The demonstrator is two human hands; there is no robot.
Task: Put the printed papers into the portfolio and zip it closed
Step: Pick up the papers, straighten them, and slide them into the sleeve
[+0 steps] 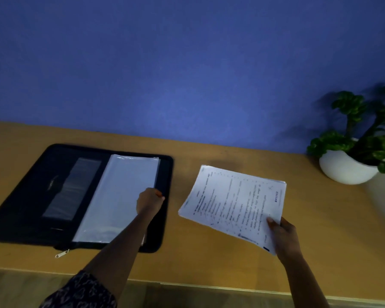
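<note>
The portfolio (31,196) lies open on the table (209,252) at nine o'clock. The left hand (150,201) has its grip pinched on the edge of the clear sleeve (124,192), probably to open its pocket. The right hand (285,236) grip holds the printed papers (231,203) by a corner at three o'clock, ready for insertion.

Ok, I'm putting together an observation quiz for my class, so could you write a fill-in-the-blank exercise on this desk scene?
1. The portfolio lies ____ on the table.
2. The printed papers are gripped at one corner by the person's ____ hand.
3. The plant stands in a ____ pot.

Missing words: open; right; white.
</note>
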